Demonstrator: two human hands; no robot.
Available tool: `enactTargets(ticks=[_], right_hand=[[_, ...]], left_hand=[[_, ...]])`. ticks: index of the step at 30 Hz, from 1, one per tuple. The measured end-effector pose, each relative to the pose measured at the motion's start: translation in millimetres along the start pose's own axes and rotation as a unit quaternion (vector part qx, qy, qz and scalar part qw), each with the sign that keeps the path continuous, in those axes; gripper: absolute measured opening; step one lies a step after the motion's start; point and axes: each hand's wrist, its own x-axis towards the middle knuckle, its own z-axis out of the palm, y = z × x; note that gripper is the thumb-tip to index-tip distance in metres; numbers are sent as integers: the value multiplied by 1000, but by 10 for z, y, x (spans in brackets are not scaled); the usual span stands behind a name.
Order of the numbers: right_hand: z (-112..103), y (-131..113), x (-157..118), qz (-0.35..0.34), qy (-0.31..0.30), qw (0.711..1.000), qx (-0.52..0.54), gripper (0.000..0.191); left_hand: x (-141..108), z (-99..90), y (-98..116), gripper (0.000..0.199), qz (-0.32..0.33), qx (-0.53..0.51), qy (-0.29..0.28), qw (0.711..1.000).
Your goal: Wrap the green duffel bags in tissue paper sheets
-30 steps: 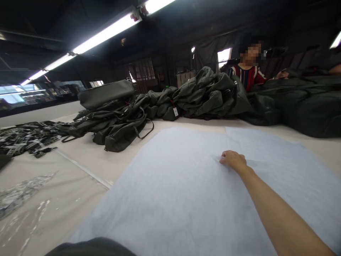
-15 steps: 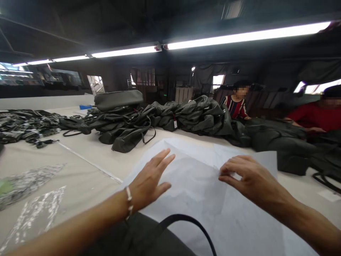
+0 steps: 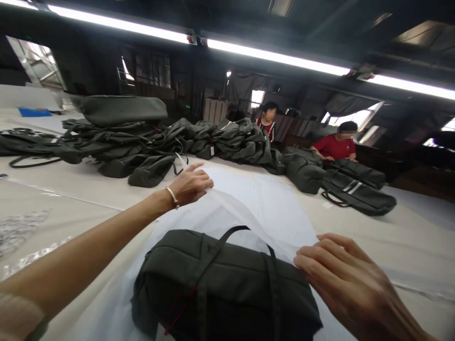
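Observation:
A dark grey-green duffel bag [image 3: 227, 279] lies close in front of me, its black handles standing up and a red cord on its front. Behind and around it spreads a thin, translucent white sheet [image 3: 216, 213]; whether it is paper or plastic film I cannot tell. My left hand [image 3: 194, 184] is closed on the sheet's raised far edge, beyond the bag's left end. The same edge runs down to my right hand [image 3: 348, 270], whose fingertips pinch it by the bag's right end. The right thumb is hidden.
More white sheeting [image 3: 273, 194] lies flat on the pale table [image 3: 408, 241]. Across the far side stretches a long heap of similar dark bags [image 3: 142, 137]. Beyond it are one person in a striped top [image 3: 266, 125] and another in red [image 3: 334, 147]. Clear plastic [image 3: 24, 227] lies at left.
My view has swung right, and the bag shows much more fully. The left hand, open before, has closed on the sheet's edge. The right hand is lower and nearer, beside the bag.

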Motion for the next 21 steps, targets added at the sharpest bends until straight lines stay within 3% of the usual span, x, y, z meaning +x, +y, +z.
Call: enactTargets(ticks=[3, 5, 7, 10, 16, 19, 21], right_hand=[[-71, -325, -162, 9, 19, 1000, 12, 21], [-44, -521, -320, 27, 15, 999, 26, 21], [37, -695, -497, 50, 11, 998, 35, 21], [224, -916, -731, 89, 21, 995, 31, 21], [584, -1224, -1049, 145, 42, 988, 9, 21], [689, -1268, -1194, 162, 52, 985, -8, 21], [748, -1255, -1255, 174, 55, 983, -12, 20]], left_hand=[[-546, -378, 154, 18, 39, 39, 74, 996], [-913, -527, 316, 18, 61, 43, 109, 991], [-1252, -568, 513, 19, 77, 20, 117, 990], [-1647, -471, 847, 24, 96, -55, 103, 988], [-1976, -261, 1416, 19, 60, -123, 65, 988], [-2003, -280, 1361, 25, 23, -171, 59, 983], [-2018, -315, 1121, 32, -81, -160, 93, 979]])
